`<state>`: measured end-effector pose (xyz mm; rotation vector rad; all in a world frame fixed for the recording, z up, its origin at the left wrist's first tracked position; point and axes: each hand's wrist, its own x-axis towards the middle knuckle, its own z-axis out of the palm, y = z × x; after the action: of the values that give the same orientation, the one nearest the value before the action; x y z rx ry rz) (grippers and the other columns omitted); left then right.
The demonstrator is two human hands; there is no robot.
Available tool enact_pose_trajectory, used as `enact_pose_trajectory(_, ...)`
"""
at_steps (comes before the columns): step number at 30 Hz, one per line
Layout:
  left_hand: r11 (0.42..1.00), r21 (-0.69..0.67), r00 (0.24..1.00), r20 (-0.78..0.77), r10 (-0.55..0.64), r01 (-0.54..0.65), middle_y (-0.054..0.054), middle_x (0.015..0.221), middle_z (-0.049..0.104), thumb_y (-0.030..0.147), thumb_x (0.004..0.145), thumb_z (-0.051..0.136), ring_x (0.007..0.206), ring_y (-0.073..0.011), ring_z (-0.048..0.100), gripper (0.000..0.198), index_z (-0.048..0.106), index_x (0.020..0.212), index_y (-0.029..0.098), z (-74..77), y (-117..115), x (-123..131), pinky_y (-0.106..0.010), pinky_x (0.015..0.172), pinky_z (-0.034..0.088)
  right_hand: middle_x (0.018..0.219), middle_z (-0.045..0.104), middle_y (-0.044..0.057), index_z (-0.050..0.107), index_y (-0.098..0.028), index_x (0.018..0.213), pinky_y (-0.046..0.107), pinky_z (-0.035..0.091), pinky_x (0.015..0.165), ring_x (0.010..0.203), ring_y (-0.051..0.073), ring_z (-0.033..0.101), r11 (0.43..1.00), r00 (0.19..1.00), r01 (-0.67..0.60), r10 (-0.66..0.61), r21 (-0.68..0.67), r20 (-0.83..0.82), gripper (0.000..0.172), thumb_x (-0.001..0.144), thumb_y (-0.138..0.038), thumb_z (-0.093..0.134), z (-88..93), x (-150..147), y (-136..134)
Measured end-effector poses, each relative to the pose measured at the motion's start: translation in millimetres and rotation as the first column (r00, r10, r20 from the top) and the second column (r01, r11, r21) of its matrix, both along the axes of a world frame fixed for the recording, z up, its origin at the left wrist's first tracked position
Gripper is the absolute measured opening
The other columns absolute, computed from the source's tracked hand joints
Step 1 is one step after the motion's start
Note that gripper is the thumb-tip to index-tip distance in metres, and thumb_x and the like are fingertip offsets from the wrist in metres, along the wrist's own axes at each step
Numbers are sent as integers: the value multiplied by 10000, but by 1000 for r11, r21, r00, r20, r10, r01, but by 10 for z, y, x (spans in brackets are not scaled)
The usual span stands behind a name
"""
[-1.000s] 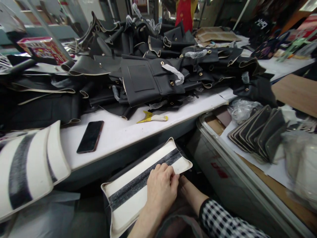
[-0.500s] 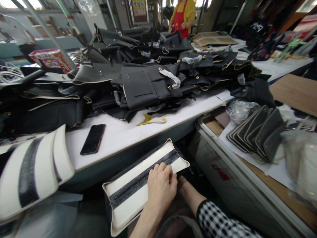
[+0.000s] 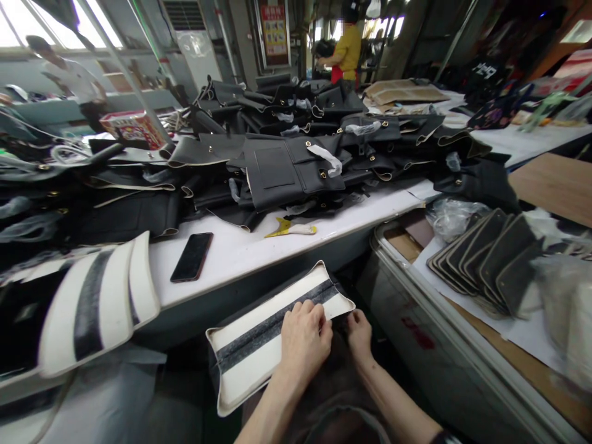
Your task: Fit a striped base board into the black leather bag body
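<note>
Resting on our lap, near and below the edge of the white surface (image 3: 240, 250), lies the white rectangular panel with a dark grey felt strip down its middle (image 3: 259, 345). Our left hand (image 3: 303, 342) lies flat on it, fingers curled over its near-right edge, pressing it down. Our right hand (image 3: 359, 333) is just beside the left, pinching the panel's right corner from the near side; how firmly it grips we cannot tell.

On the surface, a black smartphone (image 3: 192, 257) lies face up to the left, and a yellow-and-white scraper tool (image 3: 291, 229) lies farther right. Beyond both sprawls a heap of black leather bag pieces with brass studs (image 3: 287, 166). At far left sits a curved white panel with a grey strip (image 3: 99, 302). To the right, a row of dark flat pouches (image 3: 485, 256) leans in a tray.
</note>
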<state>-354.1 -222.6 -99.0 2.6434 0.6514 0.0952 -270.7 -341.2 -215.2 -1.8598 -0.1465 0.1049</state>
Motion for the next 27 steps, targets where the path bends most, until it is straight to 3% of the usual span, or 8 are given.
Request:
enact_pose_trajectory(2, 1000, 7, 1000, 8, 3, -3, -4, 843, 586, 265, 877, 547, 861, -209, 521, 133, 538, 751, 223, -5, -9, -5, -339, 697, 321, 910, 654, 49, 657, -151, 948, 378, 530, 813, 845, 187, 626, 997, 993, -70, 72, -28, 90, 238, 932, -370, 565, 173, -28, -187)
enact_pose_trajectory(4, 1000, 13, 1000, 18, 4, -4, -3, 842, 585, 267, 880, 544, 864, -210, 522, 133, 538, 754, 225, -10, -13, -6, -342, 695, 320, 1081, 647, 74, 663, -181, 1064, 405, 491, 946, 1030, 217, 606, 971, 923, -222, 238, -84, 304, 199, 939, -276, 541, 387, -100, -342)
enact_pose_trajectory(6, 1000, 22, 1000, 27, 6, -6, -2, 843, 583, 266, 883, 539, 861, -212, 521, 133, 536, 756, 227, -14, -11, -8, -345, 692, 320, 1234, 596, 92, 611, -193, 1225, 418, 457, 1025, 1179, 229, 547, 907, 743, -369, 419, -202, 523, 307, 942, -157, 500, 567, -177, -409)
enact_pose_trajectory(8, 999, 35, 999, 34, 9, -10, -3, 837, 581, 259, 886, 533, 857, -213, 521, 135, 533, 754, 228, -21, -9, -16, -346, 692, 321, 1309, 554, 116, 539, -169, 1330, 436, 445, 1055, 1257, 242, 496, 846, 586, -418, 530, -332, 613, 412, 933, -79, 475, 654, -227, -385)
enact_pose_trajectory(12, 999, 44, 999, 44, 11, -13, -6, 836, 585, 240, 883, 537, 847, -213, 519, 128, 524, 756, 225, -45, -15, -34, -346, 695, 325, 1345, 537, 149, 496, -111, 1363, 488, 423, 1078, 1306, 272, 452, 777, 485, -350, 628, -523, 608, 435, 931, -66, 476, 604, -239, -246)
enact_pose_trajectory(18, 1000, -8, 997, 69, 25, -25, -19, 897, 611, 215, 877, 548, 876, -222, 523, 9, 541, 878, 210, -14, -36, -56, -353, 733, 354, 1304, 574, 160, 519, -94, 1324, 518, 433, 1056, 1261, 287, 501, 761, 424, -232, 640, -606, 641, 391, 934, -108, 486, 570, -244, -196)
enact_pose_trajectory(22, 998, 25, 992, 115, 48, -51, -9, 922, 632, 174, 870, 545, 879, -236, 534, 60, 569, 887, 227, -20, -60, -213, -377, 757, 351, 1226, 620, 165, 578, -71, 1251, 482, 467, 985, 1181, 296, 562, 795, 292, -138, 602, -591, 743, 335, 945, -149, 465, 448, -192, -192)
enact_pose_trajectory(27, 980, 127, 965, 230, 123, -156, 23, 842, 646, 176, 757, 710, 820, -214, 567, 139, 599, 810, 240, -326, -39, -424, -357, 724, 349, 1041, 698, 112, 688, -129, 1073, 383, 521, 845, 963, 252, 664, 890, 105, 49, 447, -454, 888, 278, 951, -251, 470, 133, -7, -96)
